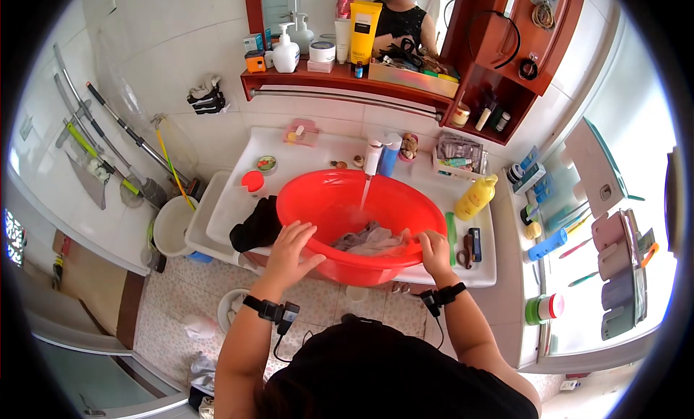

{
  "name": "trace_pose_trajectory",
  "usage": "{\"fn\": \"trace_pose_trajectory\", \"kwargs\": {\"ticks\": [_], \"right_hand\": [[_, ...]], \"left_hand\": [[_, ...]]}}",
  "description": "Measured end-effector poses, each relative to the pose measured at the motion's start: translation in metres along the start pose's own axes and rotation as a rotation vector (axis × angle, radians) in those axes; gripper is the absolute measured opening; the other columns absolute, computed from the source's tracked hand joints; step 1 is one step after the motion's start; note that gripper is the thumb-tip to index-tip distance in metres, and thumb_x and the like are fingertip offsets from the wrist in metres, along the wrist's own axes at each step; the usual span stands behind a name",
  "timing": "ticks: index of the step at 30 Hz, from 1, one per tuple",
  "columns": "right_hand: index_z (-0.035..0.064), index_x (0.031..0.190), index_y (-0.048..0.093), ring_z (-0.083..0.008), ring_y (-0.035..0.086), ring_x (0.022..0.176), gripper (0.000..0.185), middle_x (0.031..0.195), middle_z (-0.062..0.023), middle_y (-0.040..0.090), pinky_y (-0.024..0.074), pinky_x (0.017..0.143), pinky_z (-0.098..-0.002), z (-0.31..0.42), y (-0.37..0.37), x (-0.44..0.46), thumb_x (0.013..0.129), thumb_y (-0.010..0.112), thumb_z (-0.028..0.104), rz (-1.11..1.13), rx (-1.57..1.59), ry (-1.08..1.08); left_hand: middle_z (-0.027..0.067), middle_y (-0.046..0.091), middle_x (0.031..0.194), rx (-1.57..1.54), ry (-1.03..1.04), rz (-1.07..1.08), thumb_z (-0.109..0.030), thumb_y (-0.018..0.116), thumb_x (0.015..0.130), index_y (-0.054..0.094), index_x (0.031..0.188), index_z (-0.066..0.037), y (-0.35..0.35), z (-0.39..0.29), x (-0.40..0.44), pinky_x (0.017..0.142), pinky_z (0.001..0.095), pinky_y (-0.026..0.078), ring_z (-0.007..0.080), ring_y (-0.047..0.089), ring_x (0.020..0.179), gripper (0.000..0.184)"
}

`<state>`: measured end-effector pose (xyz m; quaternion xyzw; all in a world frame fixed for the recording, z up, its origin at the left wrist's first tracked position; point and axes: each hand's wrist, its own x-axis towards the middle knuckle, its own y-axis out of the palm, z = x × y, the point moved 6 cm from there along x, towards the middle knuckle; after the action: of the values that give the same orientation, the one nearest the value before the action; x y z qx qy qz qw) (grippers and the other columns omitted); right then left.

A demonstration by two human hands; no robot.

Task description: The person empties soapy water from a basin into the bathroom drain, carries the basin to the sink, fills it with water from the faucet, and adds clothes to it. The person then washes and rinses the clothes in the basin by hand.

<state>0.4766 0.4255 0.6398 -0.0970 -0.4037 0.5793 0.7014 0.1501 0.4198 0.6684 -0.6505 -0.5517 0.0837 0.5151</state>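
open room above red basin [347, 269], faucet [373, 157] obstructing its far rim

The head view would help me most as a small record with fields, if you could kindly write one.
Left hand: on the near-left rim of the red basin
Right hand: gripping the near-right rim
Tap: running into the basin
In the basin: bunched greyish cloth
Left of basin: black cloth
Right of basin: yellow bottle, scissors
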Motion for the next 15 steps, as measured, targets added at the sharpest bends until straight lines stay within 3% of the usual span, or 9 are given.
{"fn": "trace_pose_trajectory", "kwargs": {"ticks": [3, 15], "right_hand": [[0.0005, 0.076, 0.061, -0.032, 0.059, 0.071, 0.026, 0.073, -0.0149, 0.061, 0.0445, 0.065, -0.0384, -0.01, 0.004, -0.003, 0.084, 0.042, 0.017, 0.082, -0.125, 0.033], [-0.0005, 0.074, 0.062, -0.0279, 0.06, 0.065, 0.03, 0.071, -0.0144, 0.062, 0.0455, 0.062, -0.0355, -0.011, 0.004, -0.003, 0.085, 0.042, 0.018, 0.048, -0.076, 0.061]], "left_hand": [[0.016, 0.052, 0.121, 0.0, 0.01, 0.001, -0.036, 0.067, 0.075, 0.053, 0.118, -0.001, 0.001, 0.002, -0.001, 0.101, 0.0442, 0.032, 0.0351, 0.042, 0.118, 0.057], [0.0147, 0.051, 0.123, -0.016, -0.003, 0.007, -0.035, 0.067, 0.075, 0.052, 0.119, -0.003, 0.001, 0.003, -0.002, 0.103, 0.0453, 0.03, 0.034, 0.042, 0.12, 0.056]]}}
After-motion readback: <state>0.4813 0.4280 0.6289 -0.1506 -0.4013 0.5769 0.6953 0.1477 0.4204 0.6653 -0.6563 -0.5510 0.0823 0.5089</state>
